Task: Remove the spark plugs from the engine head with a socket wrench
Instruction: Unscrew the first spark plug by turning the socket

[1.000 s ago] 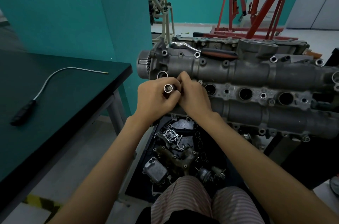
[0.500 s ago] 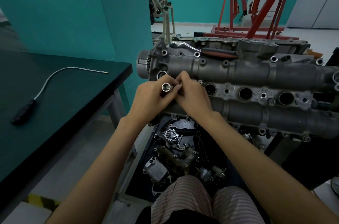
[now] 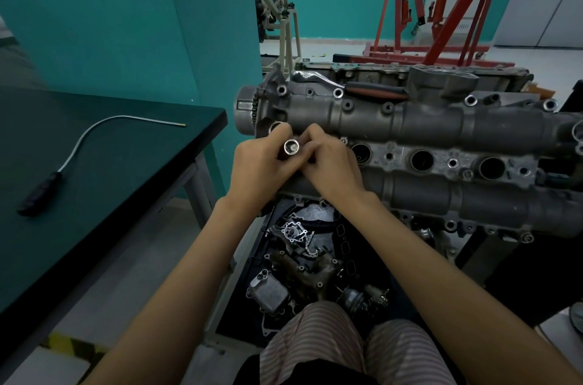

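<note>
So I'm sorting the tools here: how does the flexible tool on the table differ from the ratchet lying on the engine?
The flexible tool has a thin, curved pale shaft; the ratchet has a stout chrome one. The flexible tool's handle is all black; the ratchet's is black with red. The flexible tool lies on the dark table; the ratchet rests on the engine head. Neither hand touches either one.

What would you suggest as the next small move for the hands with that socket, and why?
Probably draw the socket clear of the engine head. The left hand grips it, the right hand pinches beside it, and its open end faces the camera; whether a plug is inside cannot be seen.
</note>
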A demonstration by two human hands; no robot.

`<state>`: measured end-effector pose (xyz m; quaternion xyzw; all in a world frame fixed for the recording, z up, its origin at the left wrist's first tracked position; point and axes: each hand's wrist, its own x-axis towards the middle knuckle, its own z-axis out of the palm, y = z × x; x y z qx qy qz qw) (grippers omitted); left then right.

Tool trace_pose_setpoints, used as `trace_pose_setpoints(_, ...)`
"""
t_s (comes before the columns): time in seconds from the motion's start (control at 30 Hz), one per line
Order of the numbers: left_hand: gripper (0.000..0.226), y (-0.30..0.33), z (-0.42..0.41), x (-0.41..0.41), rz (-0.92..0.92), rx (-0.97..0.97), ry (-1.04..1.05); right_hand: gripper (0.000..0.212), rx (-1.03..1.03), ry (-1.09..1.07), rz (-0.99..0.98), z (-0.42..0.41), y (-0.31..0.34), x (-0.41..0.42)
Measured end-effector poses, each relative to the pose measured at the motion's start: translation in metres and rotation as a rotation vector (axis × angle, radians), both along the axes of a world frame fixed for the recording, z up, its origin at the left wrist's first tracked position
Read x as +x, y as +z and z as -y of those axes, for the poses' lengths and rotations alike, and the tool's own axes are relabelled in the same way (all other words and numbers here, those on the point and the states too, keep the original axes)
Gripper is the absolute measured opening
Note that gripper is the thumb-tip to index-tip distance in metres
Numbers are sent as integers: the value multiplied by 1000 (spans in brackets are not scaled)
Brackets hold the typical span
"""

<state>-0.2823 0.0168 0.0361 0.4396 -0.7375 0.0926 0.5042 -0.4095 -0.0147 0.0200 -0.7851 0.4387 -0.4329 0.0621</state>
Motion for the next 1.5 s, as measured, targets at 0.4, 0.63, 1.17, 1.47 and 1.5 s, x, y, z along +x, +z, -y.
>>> trace_pose_setpoints(0.4,37,6,-1,-1,20,51,17,35,-18,-16,0,-2,2,1)
trace_pose_setpoints(0.63,42,10,-2,4,133,95,-50,26,-31,-18,-84,-4,5,0)
trace_pose_setpoints(1.17,39,-1,2,3,72,-65,-63,25,-134,29,-92,0,6,-2)
trace_pose_setpoints(1.47,41,0,2,-6,-13,-44,31,28,-110,-30,-53,-4,4,-4)
trace_pose_setpoints(1.5,43,0,2,-6,-12,-54,29,27,-118,-37,-71,-3,4,-4)
